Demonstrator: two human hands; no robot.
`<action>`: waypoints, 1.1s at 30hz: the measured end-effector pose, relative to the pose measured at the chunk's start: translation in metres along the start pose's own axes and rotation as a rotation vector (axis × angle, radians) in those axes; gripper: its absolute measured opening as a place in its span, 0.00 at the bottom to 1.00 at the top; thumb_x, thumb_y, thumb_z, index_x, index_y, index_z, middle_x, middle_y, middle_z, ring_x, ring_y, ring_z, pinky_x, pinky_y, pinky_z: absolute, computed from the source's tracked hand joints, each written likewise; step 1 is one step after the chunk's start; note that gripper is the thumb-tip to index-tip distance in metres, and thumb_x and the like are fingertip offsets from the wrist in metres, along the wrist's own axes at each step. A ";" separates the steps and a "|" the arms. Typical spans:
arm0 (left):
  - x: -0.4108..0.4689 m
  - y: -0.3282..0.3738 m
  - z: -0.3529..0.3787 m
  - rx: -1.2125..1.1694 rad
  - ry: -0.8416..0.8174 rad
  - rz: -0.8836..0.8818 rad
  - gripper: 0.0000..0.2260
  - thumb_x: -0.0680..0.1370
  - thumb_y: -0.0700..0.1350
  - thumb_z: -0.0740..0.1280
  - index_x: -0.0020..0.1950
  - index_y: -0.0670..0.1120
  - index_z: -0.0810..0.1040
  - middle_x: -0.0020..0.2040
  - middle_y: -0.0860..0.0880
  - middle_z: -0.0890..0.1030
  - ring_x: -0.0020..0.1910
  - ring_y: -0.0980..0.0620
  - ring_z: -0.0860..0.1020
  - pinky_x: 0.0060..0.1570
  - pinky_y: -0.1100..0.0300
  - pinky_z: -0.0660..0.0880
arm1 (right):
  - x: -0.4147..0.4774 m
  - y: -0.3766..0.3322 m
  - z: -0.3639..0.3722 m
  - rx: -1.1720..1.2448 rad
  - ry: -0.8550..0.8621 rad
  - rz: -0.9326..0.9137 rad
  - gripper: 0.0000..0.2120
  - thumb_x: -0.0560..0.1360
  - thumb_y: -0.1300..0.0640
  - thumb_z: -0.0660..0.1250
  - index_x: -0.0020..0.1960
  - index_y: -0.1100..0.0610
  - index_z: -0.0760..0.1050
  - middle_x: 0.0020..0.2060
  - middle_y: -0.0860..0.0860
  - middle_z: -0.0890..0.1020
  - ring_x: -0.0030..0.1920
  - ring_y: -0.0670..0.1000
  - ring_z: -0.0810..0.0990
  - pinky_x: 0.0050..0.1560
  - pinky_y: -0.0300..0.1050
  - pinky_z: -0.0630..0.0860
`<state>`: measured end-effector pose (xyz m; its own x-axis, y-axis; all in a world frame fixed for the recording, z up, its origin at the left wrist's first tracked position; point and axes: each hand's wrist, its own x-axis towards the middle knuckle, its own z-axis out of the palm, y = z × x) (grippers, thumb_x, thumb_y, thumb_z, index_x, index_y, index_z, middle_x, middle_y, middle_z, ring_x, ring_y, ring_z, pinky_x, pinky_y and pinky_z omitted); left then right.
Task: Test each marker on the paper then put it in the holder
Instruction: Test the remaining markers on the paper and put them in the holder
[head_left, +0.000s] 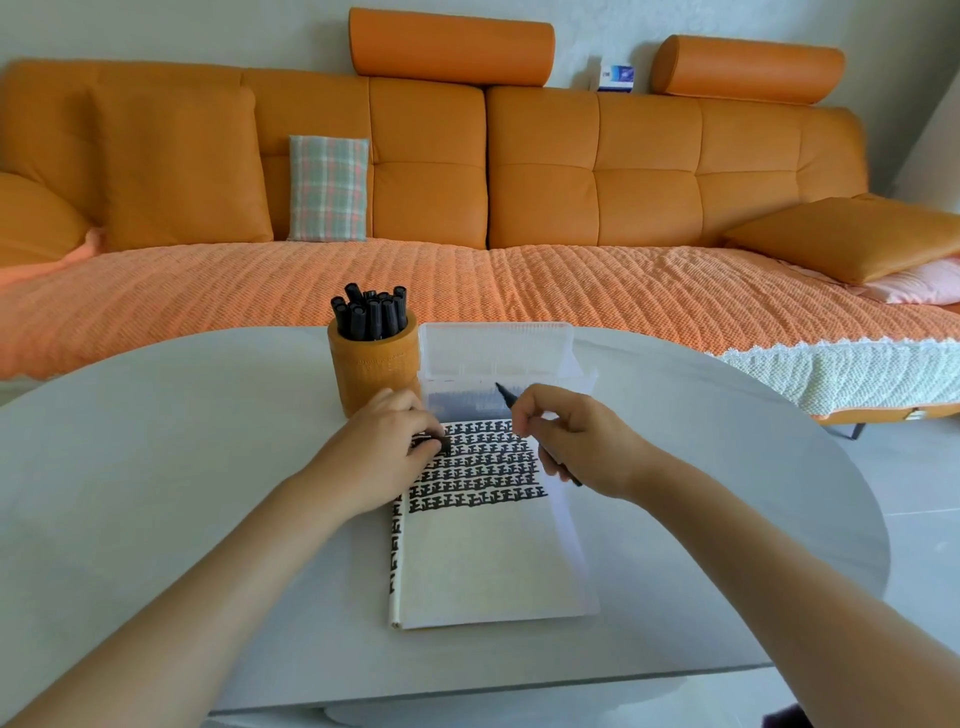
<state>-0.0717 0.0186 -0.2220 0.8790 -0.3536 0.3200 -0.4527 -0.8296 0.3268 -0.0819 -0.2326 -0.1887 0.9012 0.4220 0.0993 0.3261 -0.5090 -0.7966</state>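
I see a grey oval table (208, 441) before an orange sofa (519, 171). My right hand (576, 441) pinches an uncapped black marker (506, 395) over the inked white paper (493, 561) mid-table; my left hand (384, 447) grips its dark cap (441, 444). The round orange holder (371, 376) of black markers stands near the far edge.

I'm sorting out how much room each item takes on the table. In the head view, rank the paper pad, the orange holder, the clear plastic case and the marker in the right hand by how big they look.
1. paper pad, clearly largest.
2. clear plastic case and orange holder: close; the case looks somewhat larger, but hands partly hide both.
3. marker, smallest, mostly hidden in the right hand.
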 end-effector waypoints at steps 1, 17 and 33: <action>0.001 0.000 0.000 -0.002 -0.006 0.002 0.08 0.78 0.50 0.67 0.55 0.53 0.81 0.47 0.58 0.72 0.53 0.58 0.67 0.55 0.57 0.69 | 0.001 0.000 0.001 -0.056 0.025 -0.039 0.12 0.81 0.63 0.59 0.47 0.47 0.73 0.38 0.39 0.78 0.31 0.47 0.75 0.34 0.40 0.73; 0.001 0.019 -0.011 -0.144 0.065 0.082 0.05 0.78 0.46 0.69 0.53 0.51 0.81 0.45 0.61 0.77 0.48 0.60 0.73 0.47 0.68 0.68 | 0.008 0.006 0.011 -0.437 0.187 -0.082 0.08 0.76 0.54 0.69 0.53 0.43 0.79 0.47 0.37 0.79 0.46 0.42 0.76 0.49 0.39 0.74; 0.001 0.024 -0.017 -0.209 0.058 0.182 0.05 0.76 0.43 0.71 0.51 0.47 0.83 0.41 0.58 0.77 0.44 0.60 0.74 0.44 0.70 0.67 | 0.008 -0.004 0.026 -0.433 0.191 -0.232 0.07 0.74 0.53 0.72 0.52 0.51 0.82 0.40 0.39 0.76 0.38 0.42 0.74 0.41 0.36 0.69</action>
<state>-0.0844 0.0058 -0.1984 0.7730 -0.4586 0.4383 -0.6288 -0.6455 0.4336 -0.0835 -0.2080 -0.2004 0.8140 0.4367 0.3830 0.5751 -0.6987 -0.4255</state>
